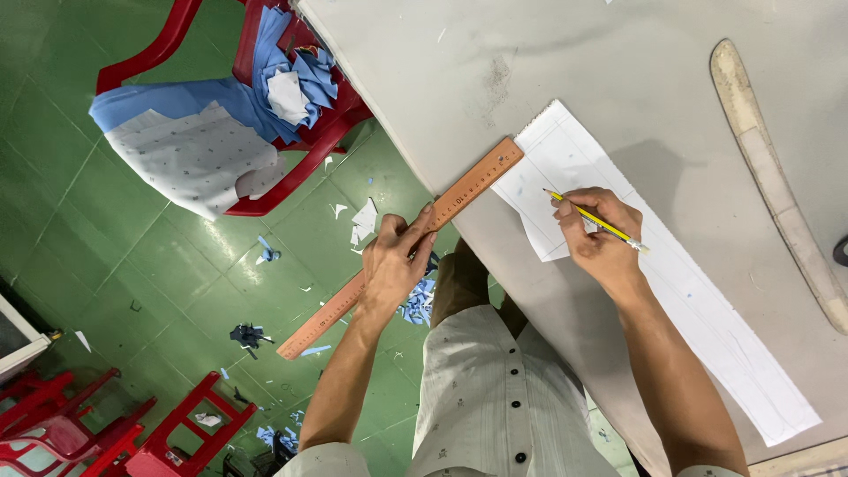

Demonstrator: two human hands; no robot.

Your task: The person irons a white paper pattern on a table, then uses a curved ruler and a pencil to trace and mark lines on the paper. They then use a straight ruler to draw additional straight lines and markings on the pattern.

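My left hand (395, 258) grips a long orange-brown wooden ruler (468, 185) near its middle. The ruler's far end rests on the grey table (618, 62) at the corner of a long white paper strip (707, 309); its near end hangs out over the floor. My right hand (599, 231) holds a yellow pencil (594, 219) with its tip on the paper, next to a smaller white sheet lying on the strip.
A curved wooden ruler (777, 185) lies on the table at the right. A red plastic chair (291, 132) piled with blue and white cloth (194, 150) stands on the green tiled floor, which is littered with scraps. More red chairs (106, 433) stand at lower left.
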